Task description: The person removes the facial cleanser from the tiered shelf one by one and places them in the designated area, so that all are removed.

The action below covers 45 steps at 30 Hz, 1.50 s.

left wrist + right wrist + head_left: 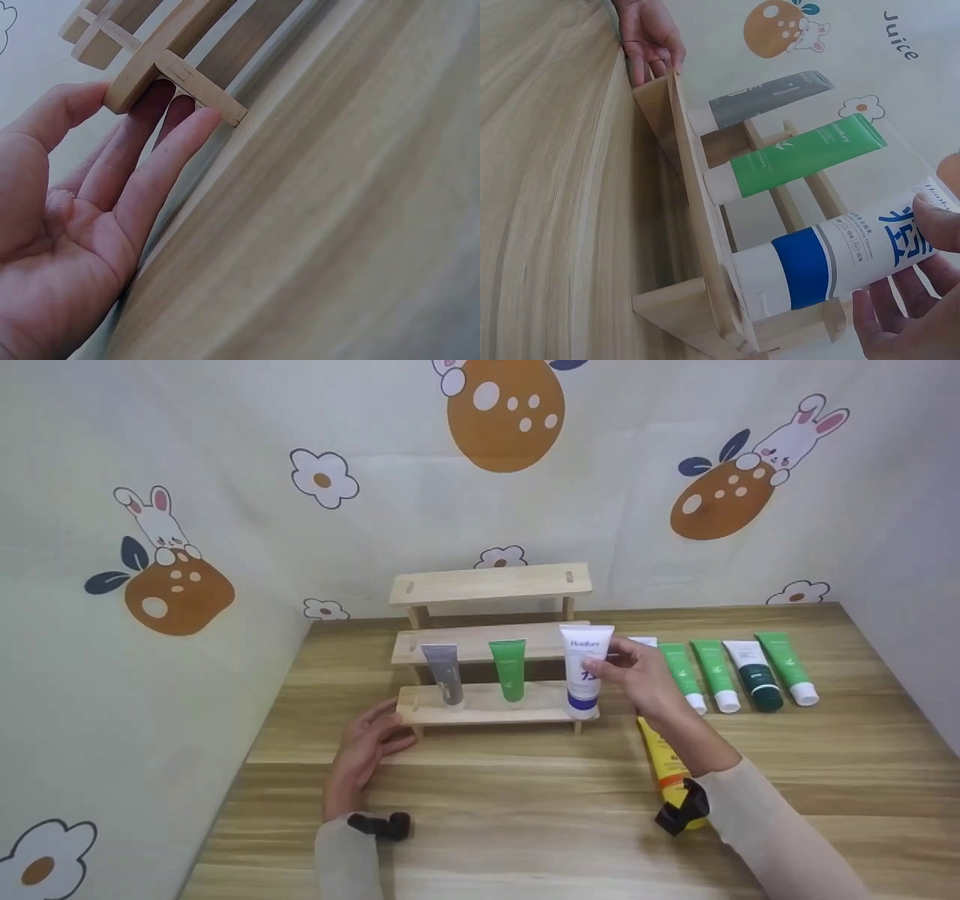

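A three-tier wooden shelf [491, 583] stands on the table. My left hand [366, 754] grips the left end of its lowest step, thumb at the board's edge and fingers underneath, as the left wrist view shows. My right hand [646, 679] pinches a white squeeze tube [586, 682] with a blue band, between thumb and fingers. The tube is upright, cap down, at the right end of the lowest step. On that same step a grey tube [445, 673] stands at the left and a green tube [802, 156] in the middle, both on their caps.
To the right, several tubes lie in a row, among them a green tube [787, 667] and a white and dark green tube [753, 675]. A yellow tube [661, 754] lies partly beneath my right forearm. Behind the shelf hangs a printed curtain [405, 502].
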{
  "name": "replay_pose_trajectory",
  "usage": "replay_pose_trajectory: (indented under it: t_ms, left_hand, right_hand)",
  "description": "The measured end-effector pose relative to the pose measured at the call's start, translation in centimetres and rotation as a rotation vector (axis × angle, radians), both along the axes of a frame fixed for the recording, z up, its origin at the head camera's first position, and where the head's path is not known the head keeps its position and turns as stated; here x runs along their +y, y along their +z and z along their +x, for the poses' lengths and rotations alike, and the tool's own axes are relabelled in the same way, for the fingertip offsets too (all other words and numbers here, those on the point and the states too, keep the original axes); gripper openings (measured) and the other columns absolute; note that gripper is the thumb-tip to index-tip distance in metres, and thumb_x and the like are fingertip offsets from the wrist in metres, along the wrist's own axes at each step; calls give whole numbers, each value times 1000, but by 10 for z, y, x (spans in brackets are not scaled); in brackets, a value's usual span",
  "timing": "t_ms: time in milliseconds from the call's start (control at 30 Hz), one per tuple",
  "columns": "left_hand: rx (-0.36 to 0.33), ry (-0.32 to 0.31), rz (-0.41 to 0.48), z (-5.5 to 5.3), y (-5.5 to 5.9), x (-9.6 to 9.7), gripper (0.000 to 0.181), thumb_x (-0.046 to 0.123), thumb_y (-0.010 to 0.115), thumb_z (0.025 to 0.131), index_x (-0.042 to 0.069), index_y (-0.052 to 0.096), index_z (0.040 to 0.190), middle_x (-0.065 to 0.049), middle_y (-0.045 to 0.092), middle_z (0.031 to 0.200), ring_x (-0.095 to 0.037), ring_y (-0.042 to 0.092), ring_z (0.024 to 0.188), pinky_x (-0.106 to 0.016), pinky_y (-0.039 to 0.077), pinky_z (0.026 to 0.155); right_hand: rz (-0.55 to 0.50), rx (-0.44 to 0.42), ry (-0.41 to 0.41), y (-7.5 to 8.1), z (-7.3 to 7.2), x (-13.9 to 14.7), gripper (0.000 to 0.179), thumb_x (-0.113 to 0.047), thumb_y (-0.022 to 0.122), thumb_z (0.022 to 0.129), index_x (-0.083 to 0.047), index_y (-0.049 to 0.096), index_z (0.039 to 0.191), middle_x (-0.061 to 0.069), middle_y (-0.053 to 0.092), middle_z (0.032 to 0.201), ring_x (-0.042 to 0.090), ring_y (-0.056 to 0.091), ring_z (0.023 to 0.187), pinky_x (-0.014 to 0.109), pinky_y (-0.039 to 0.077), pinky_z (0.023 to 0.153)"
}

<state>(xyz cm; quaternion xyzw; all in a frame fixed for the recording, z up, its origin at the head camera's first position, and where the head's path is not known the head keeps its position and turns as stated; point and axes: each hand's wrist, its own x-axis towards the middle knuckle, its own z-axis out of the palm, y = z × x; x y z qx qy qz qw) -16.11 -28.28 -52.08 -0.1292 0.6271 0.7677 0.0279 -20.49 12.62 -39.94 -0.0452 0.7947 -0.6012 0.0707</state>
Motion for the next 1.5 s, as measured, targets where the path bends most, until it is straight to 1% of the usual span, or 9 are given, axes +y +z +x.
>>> replay_pose_trajectory:
  t_ms: [233,433,633,833,967,1067,1267,1367,1500]
  left_hand:
    - [-8,1,14,0,-1,0,51,5,58,98,1,44,147,-25,49,147,-27,68,111,-44,63,95]
    - [-16,-3,15,1,0,-1,52,6,58,98,2,44,148,-23,47,150,-26,69,111,-43,62,96]
    - [-17,4,18,1,-1,-2,51,5,57,99,0,43,148,-24,46,149,-26,71,104,-42,63,95]
    - [13,-6,25,1,-3,-2,49,4,56,99,-2,44,147,-24,48,145,-23,70,105,-43,63,94]
    - [12,-3,30,1,-2,-1,49,5,57,99,-2,45,146,-23,52,141,-24,71,104,-42,63,94]
    - [11,-1,27,1,-1,-1,51,6,58,98,-2,44,146,-23,53,139,-24,71,103,-42,63,94]
    - [7,-13,17,0,1,0,52,6,58,99,-1,42,148,-25,52,140,-25,71,103,-42,63,95]
    - [2,-12,14,0,1,0,53,7,59,98,-1,42,148,-26,49,144,-25,71,103,-42,63,95]
    - [-8,-8,6,1,1,0,53,7,59,98,0,43,148,-27,47,146,-25,72,101,-41,63,94]
  right_hand:
    - [54,-14,-9,3,7,18,52,-35,69,94,-3,60,134,19,64,131,24,61,117,26,55,97]
    - [99,-47,-2,3,11,39,59,-45,65,96,-6,55,140,17,61,133,25,61,115,38,53,106]
    - [121,-43,-36,0,15,60,64,-45,65,95,-4,53,142,16,62,130,11,65,101,23,59,89]
    - [137,-31,-51,-1,19,83,67,-46,64,96,-1,49,143,16,63,131,3,65,94,22,60,86]
    - [140,-54,-67,-3,21,100,69,-47,62,96,0,46,144,10,66,126,1,66,90,21,61,84]
    - [157,-71,-71,-5,22,111,70,-48,60,98,1,44,145,-2,66,117,-1,64,92,19,61,85]
    - [167,-102,-68,-16,26,131,73,-47,57,99,5,40,147,-15,64,105,-1,62,93,18,59,83]
    - [192,-132,-54,-21,28,137,75,-49,57,99,4,38,148,-13,65,106,0,62,93,18,59,83]
    - [240,-178,-28,-27,29,143,79,-52,55,98,4,34,150,3,66,117,6,63,95,18,59,83]
